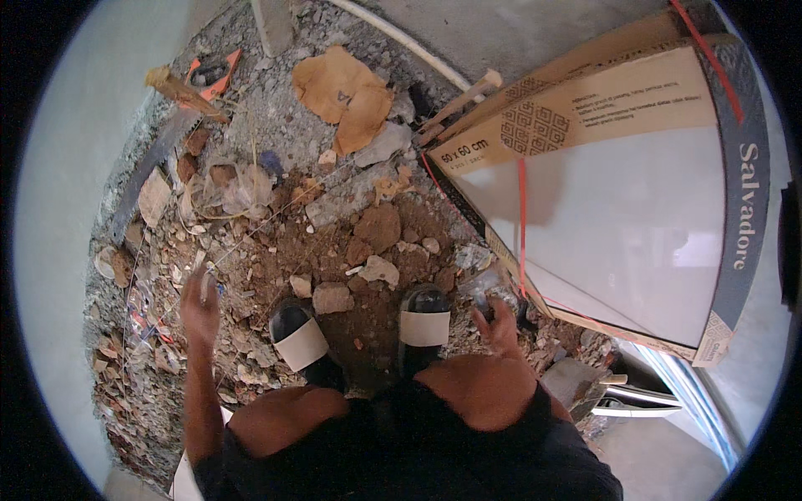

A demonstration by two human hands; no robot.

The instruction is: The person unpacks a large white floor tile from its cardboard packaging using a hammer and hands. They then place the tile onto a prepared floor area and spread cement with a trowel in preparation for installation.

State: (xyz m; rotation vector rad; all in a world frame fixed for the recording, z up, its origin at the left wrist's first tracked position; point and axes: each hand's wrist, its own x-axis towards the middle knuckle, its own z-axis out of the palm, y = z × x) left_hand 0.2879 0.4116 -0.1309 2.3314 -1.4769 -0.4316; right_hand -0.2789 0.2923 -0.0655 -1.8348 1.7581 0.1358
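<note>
Rubble and reddish dirt are covering the floor [351, 250] of an unfinished room, seen from above by a person squatting in black sandals [422, 321]. Nearest, the left hand [199, 307] is hanging over the debris at the left, fingers loosely spread and holding nothing, just above scattered stone chips. The right hand [499, 324] is reaching beside the right foot, its fingers pinching a piece of clear plastic [484, 288] that is lying by the corner of a large tile box [618, 209]. This box is leaning tilted at the right, a red strap [523, 225] running across its white face. Farther off, a torn brown paper [344, 93] is lying on grey gravel, a wooden stick [455, 102] is resting near the box's top edge, and a saw [159, 159] with an orange handle is lying at the far left.
</note>
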